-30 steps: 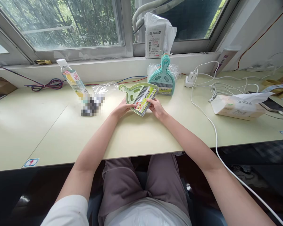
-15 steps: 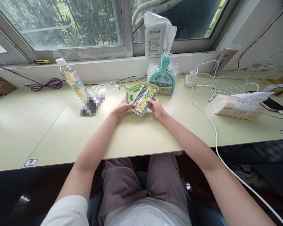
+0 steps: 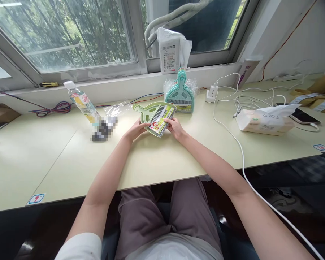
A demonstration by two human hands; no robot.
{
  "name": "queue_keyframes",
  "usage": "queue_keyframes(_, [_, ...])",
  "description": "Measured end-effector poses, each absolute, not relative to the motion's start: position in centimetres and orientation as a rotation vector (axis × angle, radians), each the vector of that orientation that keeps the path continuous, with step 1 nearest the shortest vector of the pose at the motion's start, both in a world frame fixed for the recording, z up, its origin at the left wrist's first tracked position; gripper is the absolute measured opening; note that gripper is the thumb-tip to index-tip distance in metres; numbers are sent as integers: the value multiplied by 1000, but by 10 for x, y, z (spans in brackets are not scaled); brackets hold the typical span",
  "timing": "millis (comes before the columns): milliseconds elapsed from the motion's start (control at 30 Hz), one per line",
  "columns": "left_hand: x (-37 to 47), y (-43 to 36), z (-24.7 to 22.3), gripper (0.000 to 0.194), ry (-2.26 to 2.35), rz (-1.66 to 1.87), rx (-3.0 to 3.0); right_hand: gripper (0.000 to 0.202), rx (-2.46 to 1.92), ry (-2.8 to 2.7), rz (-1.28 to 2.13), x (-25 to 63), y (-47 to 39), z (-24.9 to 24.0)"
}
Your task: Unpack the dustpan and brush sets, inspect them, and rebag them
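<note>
Nearest the camera, both forearms reach out over the pale, smooth, matte surface (image 3: 70,159) and meet at a small green dustpan set (image 3: 154,115), which lies flat near the middle of the surface, handle pointing left. The left hand (image 3: 135,130) pinches the near left edge with curled fingers; the right hand (image 3: 174,127) is closed on the near right corner, thumb on the printed label (image 3: 160,122). The label, a glossy yellow-green card, is still in place across the grey bristles, so the set appears unopened and the handling looks to be at an early stage; nothing is separated. The pan is moulded hard plastic, fan-shaped with a looped handle. To the left a clear plastic bottle (image 3: 82,103) lies tilted, beside crinkled transparent wrap (image 3: 117,107). Just beyond the set stands a stack of teal dustpans (image 3: 180,94), upright in thin film, apparently untouched. To the right, white cables (image 3: 241,104) trail loosely past a soft paper tissue pack (image 3: 265,121), with a phone (image 3: 303,116) behind it. Farthest, a white bagged parcel (image 3: 169,50) rests on the window sill.
</note>
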State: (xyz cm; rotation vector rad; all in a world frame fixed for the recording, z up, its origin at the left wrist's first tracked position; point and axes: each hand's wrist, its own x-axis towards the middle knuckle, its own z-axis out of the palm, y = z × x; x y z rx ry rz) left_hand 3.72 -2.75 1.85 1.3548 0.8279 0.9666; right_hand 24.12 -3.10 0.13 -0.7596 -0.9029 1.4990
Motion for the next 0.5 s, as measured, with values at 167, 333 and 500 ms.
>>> queue_keyframes(167, [21,-16,21,73,1158,1165,1244,9,-755,-840,1490,242,-31,6])
queue_keyframes(333, [39,-48,90,74,1218,1433,1487,8,-766,-770,1487,239,-30,10])
queue_keyframes(500, [97,-181,154,74,698,1206,1997,9,-759,-748,1509,234,-21,5])
